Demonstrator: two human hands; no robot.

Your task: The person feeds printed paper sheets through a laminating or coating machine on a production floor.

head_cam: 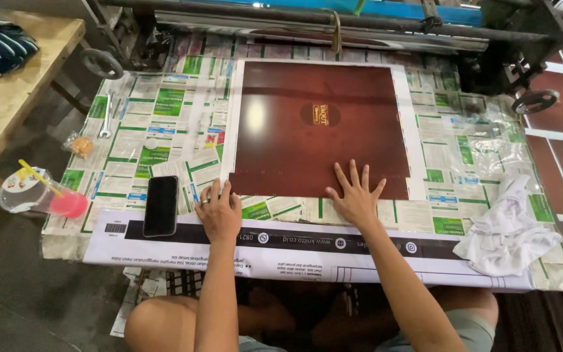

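A large glossy dark-red sheet with a small gold oval mark lies flat on the paper-covered worktable. My left hand rests flat at the sheet's near left corner, fingers partly curled, holding nothing. My right hand presses flat with fingers spread on the sheet's near edge. A ring shows on my left hand.
A black phone lies left of my left hand. A plastic cup with straw and pink liquid sits at the table's left edge. A wrench and small wrapped snack lie farther left. A crumpled white cloth is right. Machine rollers run along the back.
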